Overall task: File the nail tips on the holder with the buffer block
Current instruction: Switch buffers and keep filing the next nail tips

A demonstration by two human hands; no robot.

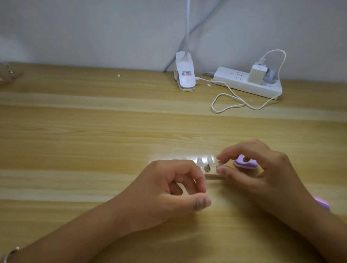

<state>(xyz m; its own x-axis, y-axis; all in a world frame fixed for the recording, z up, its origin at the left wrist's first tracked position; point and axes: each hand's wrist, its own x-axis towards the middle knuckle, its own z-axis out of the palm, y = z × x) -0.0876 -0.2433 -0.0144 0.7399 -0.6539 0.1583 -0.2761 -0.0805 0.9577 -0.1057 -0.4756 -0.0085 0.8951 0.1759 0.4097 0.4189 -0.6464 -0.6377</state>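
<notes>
Clear nail tips (199, 161) stand upright on the transparent holder (213, 175).

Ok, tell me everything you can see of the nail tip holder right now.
The holder is a clear, glossy strip, plastic by its look, lying flat on the wooden table between both hands. Two pale translucent nail tips stand upright on it, one on a small dark peg. The right hand pinches what looks like a third nail tip at its right end. The left hand hides its left part; whether it touches is unclear.
</notes>
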